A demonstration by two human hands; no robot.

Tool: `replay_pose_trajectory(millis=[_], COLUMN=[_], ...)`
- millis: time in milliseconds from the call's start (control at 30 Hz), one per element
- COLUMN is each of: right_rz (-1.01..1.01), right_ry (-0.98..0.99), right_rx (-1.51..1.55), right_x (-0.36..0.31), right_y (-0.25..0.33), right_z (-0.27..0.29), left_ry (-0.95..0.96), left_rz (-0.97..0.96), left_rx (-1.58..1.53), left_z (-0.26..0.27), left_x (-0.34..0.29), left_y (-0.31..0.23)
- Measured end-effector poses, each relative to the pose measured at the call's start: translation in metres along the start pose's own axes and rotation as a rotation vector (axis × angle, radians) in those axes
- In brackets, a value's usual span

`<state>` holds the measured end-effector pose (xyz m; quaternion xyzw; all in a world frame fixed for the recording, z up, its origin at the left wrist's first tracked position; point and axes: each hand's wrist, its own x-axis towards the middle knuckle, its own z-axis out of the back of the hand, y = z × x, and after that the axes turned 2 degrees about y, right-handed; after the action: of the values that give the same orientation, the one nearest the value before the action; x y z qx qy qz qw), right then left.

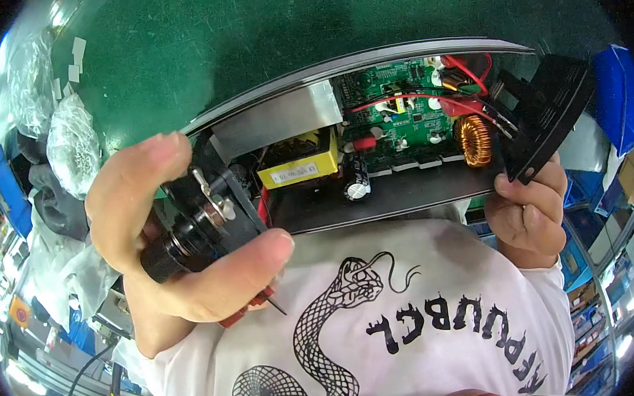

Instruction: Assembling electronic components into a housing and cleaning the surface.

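A long open power inverter [407, 202] spans the space between my hands, its inside facing up. My left hand [118, 221] is closed around its left end, with fingers and thumb on either side of a black end plate [235, 197]. That plate bears a black terminal knob [162, 261]; a red one shows partly below my thumb. My right hand [530, 215] pinches the lower right corner by a tilted black end panel [559, 108]. Inside are a yellow transformer [299, 158], a green circuit board [413, 90], a copper coil [474, 141], a capacitor [356, 180] and red wires [421, 99].
A green work surface [302, 13] lies beyond the inverter. Clear plastic bags [73, 143] are heaped at the left. A blue bin [618, 100] stands at the right. My white printed shirt [413, 287] is close behind the inverter.
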<state>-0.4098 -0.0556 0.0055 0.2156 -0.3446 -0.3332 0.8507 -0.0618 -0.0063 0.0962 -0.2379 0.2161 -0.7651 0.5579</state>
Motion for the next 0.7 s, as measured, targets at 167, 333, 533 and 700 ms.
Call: replay_pose_trajectory(millis=[167, 333, 533, 700], right_rz=[0.155, 0.312, 0.388, 0.405], right_ry=[-0.082, -0.116, -0.104, -0.142], right_rx=[0.081, 0.067, 0.022, 0.053], right_x=[0.009, 0.012, 0.014, 0.014], right_y=[-0.003, -0.011, -0.016, -0.018], right_z=[-0.004, -0.006, -0.009, -0.011], left_ry=[0.003, -0.035, -0.147, -0.112], left_rz=[0.157, -0.180, -0.164, -0.210], left_rx=[0.064, 0.067, -0.004, 0.098], left_z=[0.009, 0.003, -0.017, -0.009], left_x=[0.001, 0.008, 0.003, 0.005], left_y=[0.000, 0.011, 0.020, 0.020])
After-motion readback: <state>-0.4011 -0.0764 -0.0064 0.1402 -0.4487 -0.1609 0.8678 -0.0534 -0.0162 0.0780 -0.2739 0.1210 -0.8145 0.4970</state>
